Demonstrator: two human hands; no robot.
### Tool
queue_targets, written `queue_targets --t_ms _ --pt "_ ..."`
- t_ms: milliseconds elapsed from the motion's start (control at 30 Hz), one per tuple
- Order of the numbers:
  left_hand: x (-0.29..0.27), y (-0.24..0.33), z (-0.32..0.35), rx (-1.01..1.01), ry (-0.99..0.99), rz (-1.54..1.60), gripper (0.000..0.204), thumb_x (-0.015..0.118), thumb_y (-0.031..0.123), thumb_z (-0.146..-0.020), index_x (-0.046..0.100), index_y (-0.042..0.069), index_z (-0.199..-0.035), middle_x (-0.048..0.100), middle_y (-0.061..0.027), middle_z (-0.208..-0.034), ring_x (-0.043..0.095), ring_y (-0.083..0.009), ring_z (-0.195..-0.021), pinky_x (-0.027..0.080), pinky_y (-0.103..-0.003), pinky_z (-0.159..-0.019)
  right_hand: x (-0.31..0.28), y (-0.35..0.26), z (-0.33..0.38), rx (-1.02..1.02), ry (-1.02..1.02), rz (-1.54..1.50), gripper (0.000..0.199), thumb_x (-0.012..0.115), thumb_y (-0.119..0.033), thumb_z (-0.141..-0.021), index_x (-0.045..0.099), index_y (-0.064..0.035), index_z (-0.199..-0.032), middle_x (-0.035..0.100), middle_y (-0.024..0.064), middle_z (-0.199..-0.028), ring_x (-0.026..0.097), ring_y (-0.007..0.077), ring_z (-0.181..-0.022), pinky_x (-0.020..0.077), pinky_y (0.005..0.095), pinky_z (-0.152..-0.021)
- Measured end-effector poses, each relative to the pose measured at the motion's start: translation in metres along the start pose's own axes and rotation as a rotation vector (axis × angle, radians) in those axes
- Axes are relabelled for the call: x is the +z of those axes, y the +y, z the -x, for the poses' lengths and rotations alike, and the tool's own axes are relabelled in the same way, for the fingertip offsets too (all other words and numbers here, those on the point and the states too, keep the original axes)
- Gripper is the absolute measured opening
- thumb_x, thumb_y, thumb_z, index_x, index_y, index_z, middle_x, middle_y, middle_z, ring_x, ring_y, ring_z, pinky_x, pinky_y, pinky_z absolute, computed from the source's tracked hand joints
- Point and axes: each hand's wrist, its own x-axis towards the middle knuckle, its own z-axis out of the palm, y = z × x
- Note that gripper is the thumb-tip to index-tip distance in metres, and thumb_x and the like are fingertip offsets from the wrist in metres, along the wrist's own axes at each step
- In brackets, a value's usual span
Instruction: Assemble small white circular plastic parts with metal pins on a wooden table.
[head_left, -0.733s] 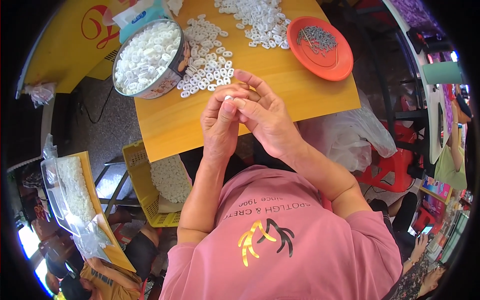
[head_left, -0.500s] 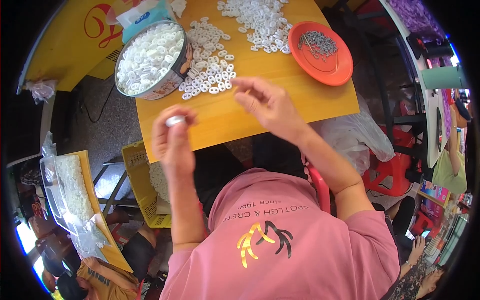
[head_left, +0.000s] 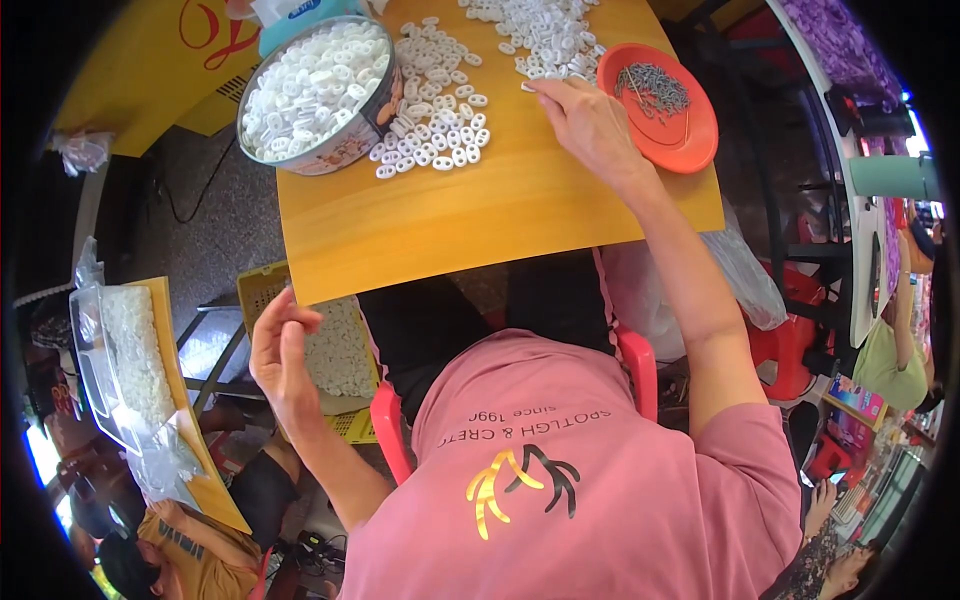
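My right hand (head_left: 596, 128) reaches over the table, thumb and forefinger pinched on a small white oval plastic piece (head_left: 527, 87). Just beyond it spreads a pile of similar white pieces (head_left: 555, 40). An orange-red plate (head_left: 690, 148) holding grey metal pins (head_left: 652, 88) lies right beside this hand. Off the table's near left corner, my left hand (head_left: 284, 352) hangs with fingers bent and apart, nothing visible in them. Below and beside it stands a yellow plastic crate (head_left: 262, 287) with many white pieces (head_left: 340, 345) inside.
A round tin (head_left: 330, 158) heaped with white oval pieces stands at the table's left, by a blue-white tissue pack (head_left: 290, 30). Loose two-holed pieces (head_left: 440, 135) lie beside it on the yellow table (head_left: 500, 215). A red chair arm (head_left: 390, 430) flanks me. Other people sit lower left and right.
My left hand has moved down and left, off the table to the crate, and its white piece is gone. My right hand has moved away to the far pile and now pinches a piece.
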Motion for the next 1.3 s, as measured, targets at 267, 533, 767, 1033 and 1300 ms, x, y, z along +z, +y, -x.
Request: queue_targets --t_ms 267,533,767,1033,1300 --pt "0.118 0.116 -0.025 0.655 -0.778 1.01 0.017 0.062 0.019 -0.094 0.055 0.003 -0.092 0.063 -0.0155 -0.065 0.053 -0.0258 -0.045 0.038 -0.034 -0.038 0.009 -0.012 0.015 -0.077 -0.017 0.122 0.019 0.061 -0.013 -0.089 0.071 -0.0149 -0.105 0.064 0.0127 -0.082 0.065 0.0339 -0.068 0.0536 0.0428 -0.059" --pt "0.135 0.125 -0.033 0.488 -0.988 1.145 0.016 0.065 0.016 -0.091 0.057 0.007 -0.1 0.064 -0.0145 -0.068 0.056 -0.0249 -0.049 0.042 -0.033 -0.042 0.004 -0.004 0.026 -0.069 0.087 -0.04 0.017 0.063 -0.014 -0.088 0.071 -0.0136 -0.103 0.063 0.0093 -0.085 0.065 0.0316 -0.073 0.0537 0.0413 -0.063" --pt "0.141 0.127 -0.035 0.364 -1.14 1.247 0.022 0.069 0.014 -0.089 0.058 0.011 -0.108 0.065 -0.0137 -0.071 0.059 -0.0241 -0.052 0.045 -0.033 -0.046 0.005 -0.011 0.016 -0.042 0.011 -0.026 0.016 0.064 -0.02 -0.089 0.071 -0.0123 -0.101 0.065 0.0082 -0.09 0.066 0.0308 -0.076 0.0538 0.0408 -0.066" --pt "0.153 0.127 -0.05 0.27 -1.328 1.338 0.032 0.072 0.011 -0.086 0.059 0.015 -0.115 0.066 -0.0129 -0.073 0.062 -0.0233 -0.055 0.048 -0.032 -0.05 0.004 -0.012 0.007 -0.026 -0.079 -0.022 0.014 0.067 -0.019 -0.087 0.065 -0.0062 -0.093 0.064 0.0106 -0.091 0.065 0.0316 -0.08 0.0524 0.0412 -0.071" --pt "0.187 0.021 -0.069 -0.171 -0.503 0.296 0.014 0.056 0.007 -0.097 0.06 -0.002 -0.108 0.061 -0.0072 -0.083 0.058 -0.0129 -0.075 0.045 -0.024 -0.069 -0.008 -0.016 0.025 0.333 -0.169 -0.623 0.022 0.067 -0.016 -0.089 0.067 -0.0008 -0.104 0.067 0.0048 -0.086 0.059 0.0122 -0.071 0.0474 0.0263 -0.064"
